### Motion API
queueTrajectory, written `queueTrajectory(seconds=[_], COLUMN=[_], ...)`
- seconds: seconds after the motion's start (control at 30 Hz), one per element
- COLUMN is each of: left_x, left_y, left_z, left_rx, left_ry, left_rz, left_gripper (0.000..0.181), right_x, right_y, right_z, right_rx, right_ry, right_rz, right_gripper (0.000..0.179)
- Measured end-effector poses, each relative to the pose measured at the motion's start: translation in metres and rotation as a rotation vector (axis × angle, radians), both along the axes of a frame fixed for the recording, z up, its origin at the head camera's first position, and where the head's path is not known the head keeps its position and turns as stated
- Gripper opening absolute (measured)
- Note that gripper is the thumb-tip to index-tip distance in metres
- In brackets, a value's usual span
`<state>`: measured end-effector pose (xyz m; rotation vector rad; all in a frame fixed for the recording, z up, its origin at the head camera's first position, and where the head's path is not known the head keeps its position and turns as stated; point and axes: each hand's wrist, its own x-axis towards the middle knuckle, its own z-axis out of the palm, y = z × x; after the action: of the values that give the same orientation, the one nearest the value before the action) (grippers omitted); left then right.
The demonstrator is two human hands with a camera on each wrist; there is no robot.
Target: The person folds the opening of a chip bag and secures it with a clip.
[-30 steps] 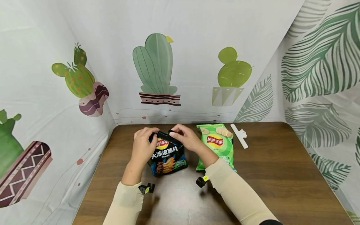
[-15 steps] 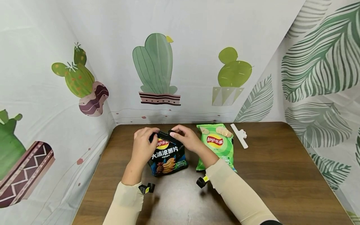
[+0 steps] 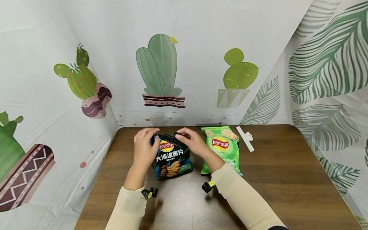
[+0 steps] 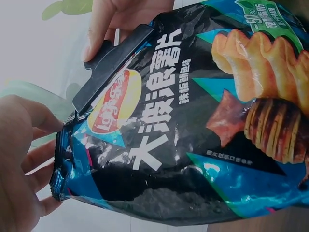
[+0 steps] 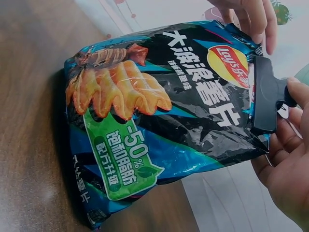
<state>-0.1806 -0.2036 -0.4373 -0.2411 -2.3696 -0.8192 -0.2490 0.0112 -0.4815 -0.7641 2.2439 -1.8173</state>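
A black and blue chip bag (image 3: 172, 159) stands upright on the table, its front facing me. Across part of its top edge sits a black bag clip (image 5: 265, 94). My right hand (image 3: 192, 142) pinches the clip's handle, thumb in front and fingers behind. At the bag's upper left corner is my left hand (image 3: 144, 147), thumb and fingers spread and loosely bent. In the left wrist view, that hand's fingertips (image 4: 48, 205) lie right at the crimped top edge, partly hidden behind it, beside the clip.
A green chip bag (image 3: 220, 153) lies on the brown table (image 3: 276, 172) close to my right forearm. Beyond it to the right is a white bag clip (image 3: 245, 139). A cactus-print cloth (image 3: 198, 64) hangs behind the table.
My left hand has come off the clip's left end and shifted slightly left, its thumb and fingers wider apart. More of the bag's upper left corner shows. The right hand keeps its place.
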Motion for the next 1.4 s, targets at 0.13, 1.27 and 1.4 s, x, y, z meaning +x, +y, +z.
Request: queueTrajectory(seconds=[0.13,1.27,1.4], left_x=[0.0,0.015,0.015], left_y=[-0.001,-0.008,-0.008], left_z=[0.001,-0.033,-0.039], left_rx=[0.024,0.292,0.302], left_ry=[0.009,-0.148,-0.164], left_rz=[0.009,0.119,0.127], left_gripper=[0.028,0.083,0.085], right_x=[-0.001,0.001,0.004], right_y=[0.0,0.0,0.001], right_z=[-0.002,-0.007,-0.002], right_rx=[-0.005,-0.038,-0.054], right_ry=[0.004,-0.132,-0.16], right_rz=[-0.008,-0.138,-0.154], right_gripper=[0.026,0.034,0.036])
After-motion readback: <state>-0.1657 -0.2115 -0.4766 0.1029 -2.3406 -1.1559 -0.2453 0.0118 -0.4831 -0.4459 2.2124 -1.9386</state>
